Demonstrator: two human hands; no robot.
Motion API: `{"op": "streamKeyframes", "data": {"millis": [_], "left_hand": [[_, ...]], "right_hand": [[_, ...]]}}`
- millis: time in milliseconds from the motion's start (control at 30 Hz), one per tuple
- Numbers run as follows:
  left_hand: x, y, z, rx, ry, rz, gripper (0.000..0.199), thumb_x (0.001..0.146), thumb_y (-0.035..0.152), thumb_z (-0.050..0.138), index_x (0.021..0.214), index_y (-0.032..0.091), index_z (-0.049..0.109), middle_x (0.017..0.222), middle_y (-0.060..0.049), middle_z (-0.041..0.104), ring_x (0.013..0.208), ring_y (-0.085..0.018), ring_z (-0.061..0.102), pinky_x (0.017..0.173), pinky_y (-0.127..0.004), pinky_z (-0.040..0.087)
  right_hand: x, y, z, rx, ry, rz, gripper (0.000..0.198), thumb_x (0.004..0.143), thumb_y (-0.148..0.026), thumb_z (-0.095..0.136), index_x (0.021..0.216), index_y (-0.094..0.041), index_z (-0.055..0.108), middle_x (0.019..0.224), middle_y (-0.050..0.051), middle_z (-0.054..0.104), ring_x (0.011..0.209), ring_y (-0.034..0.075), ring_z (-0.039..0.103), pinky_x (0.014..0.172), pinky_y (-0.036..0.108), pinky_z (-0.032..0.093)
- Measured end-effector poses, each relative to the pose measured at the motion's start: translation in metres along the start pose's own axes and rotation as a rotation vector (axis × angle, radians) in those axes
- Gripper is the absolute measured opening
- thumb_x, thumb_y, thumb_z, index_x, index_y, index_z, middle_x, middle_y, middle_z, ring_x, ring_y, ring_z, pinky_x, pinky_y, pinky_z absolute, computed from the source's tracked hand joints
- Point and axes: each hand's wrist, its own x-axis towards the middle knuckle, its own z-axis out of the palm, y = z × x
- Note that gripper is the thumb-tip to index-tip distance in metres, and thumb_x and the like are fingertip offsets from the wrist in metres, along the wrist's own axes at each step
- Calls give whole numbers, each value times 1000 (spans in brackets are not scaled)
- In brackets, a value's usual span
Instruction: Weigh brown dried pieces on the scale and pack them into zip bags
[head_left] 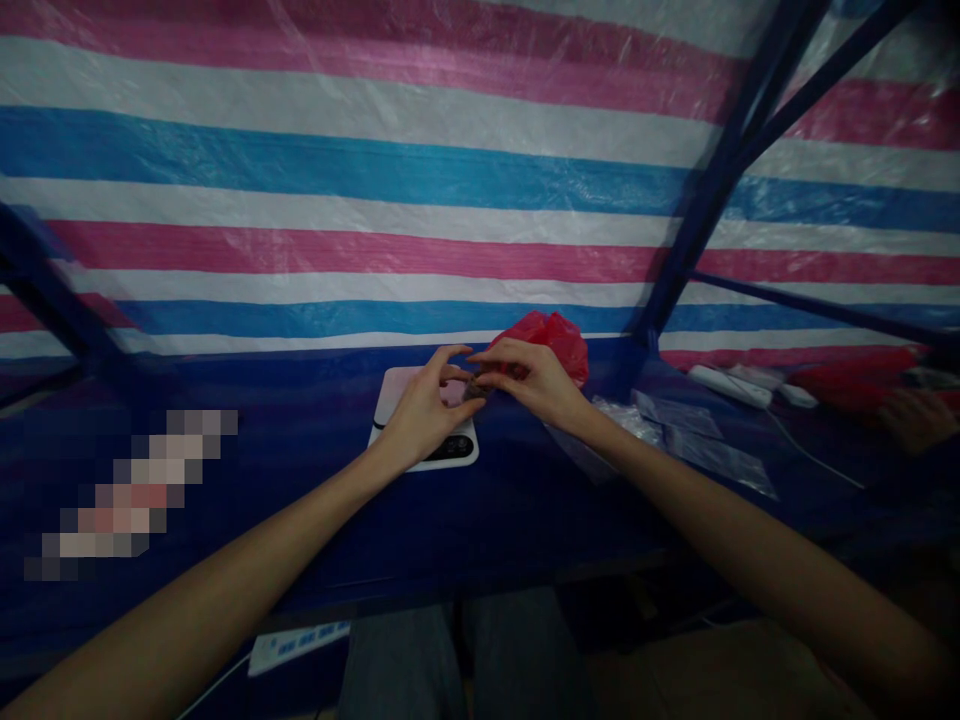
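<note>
My left hand (424,412) and my right hand (538,380) meet over the right part of a flat white digital scale (390,392). Between their fingertips is a small dark item (475,388), pinched from both sides; it is too small and dim to name. The thumbs and forefingers of both hands are closed on it. The scale's black display strip (457,447) shows below my left hand, which covers much of the weighing plate. Just behind my right hand sits a crumpled red plastic bag (559,340), partly hidden by that hand.
Clear plastic bags (694,430) lie beside my right forearm on the blue table (480,540). Farther right are a white power strip (727,385) with a cord, red plastic (851,380) and another person's hand (919,415). Blue metal posts (694,220) stand before a striped sheet (375,180).
</note>
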Motion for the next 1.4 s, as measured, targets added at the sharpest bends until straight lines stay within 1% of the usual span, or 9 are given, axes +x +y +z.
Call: {"op": "streamKeyframes", "data": {"millis": [333,500,600,733,867,967,1167,1333,1400], "left_hand": [[1,5,2,-271,-5,-29,51,79,18,77,128,20,61,106,-7,77,98,-22,74,96,-45,60],[2,5,1,-340,57,-14,37,79,26,79,114,18,68,113,-9,77,105,-23,74,103,-47,56],[5,5,-3,-330,121,22,38,78,27,80,113,18,68,114,-9,77,107,-23,73,106,-46,54],[7,4,-7,-270,129,41,35,79,25,79,111,19,69,114,-8,76,104,-22,73,101,-43,56],[6,5,-8,-253,98,56,30,80,24,78,109,19,70,112,-8,76,102,-21,73,98,-41,57],[6,7,-8,-253,66,49,32,81,26,77,112,19,70,114,-8,76,102,-21,73,95,-40,58],[6,6,-8,-260,56,56,31,82,25,76,112,20,69,114,-7,76,102,-20,72,92,-37,58],[3,9,-8,-251,26,52,31,83,24,74,113,19,67,114,-8,75,105,-21,71,92,-37,55],[2,11,-7,-257,8,43,36,82,23,75,116,20,64,112,-8,75,103,-21,71,87,-36,56]], "right_hand": [[-2,-9,-7,237,144,49,34,103,-38,53,129,-24,69,97,5,77,85,17,72,79,33,58],[0,14,-4,239,229,73,37,104,-38,48,134,-21,63,94,6,76,88,20,74,85,37,59],[1,32,3,-1,125,41,31,101,-21,49,125,-17,67,105,9,76,97,20,72,92,37,55],[5,45,15,-406,-168,-30,33,96,-5,45,116,-13,70,115,13,74,104,21,69,95,36,50],[8,52,22,-688,-360,-43,28,91,-1,49,104,-11,73,106,15,76,99,23,69,93,35,49],[7,55,25,-746,-403,-40,26,92,-2,50,95,-11,74,99,15,76,94,22,70,92,34,49],[4,50,18,-583,-304,-79,27,88,1,52,94,-11,75,97,13,77,92,22,70,89,34,51],[14,21,-4,-117,143,18,20,86,-10,65,103,-16,75,99,8,78,90,20,73,86,33,56],[15,6,-10,72,192,49,27,82,-15,72,109,-18,73,101,7,78,89,19,73,85,33,58]]}}
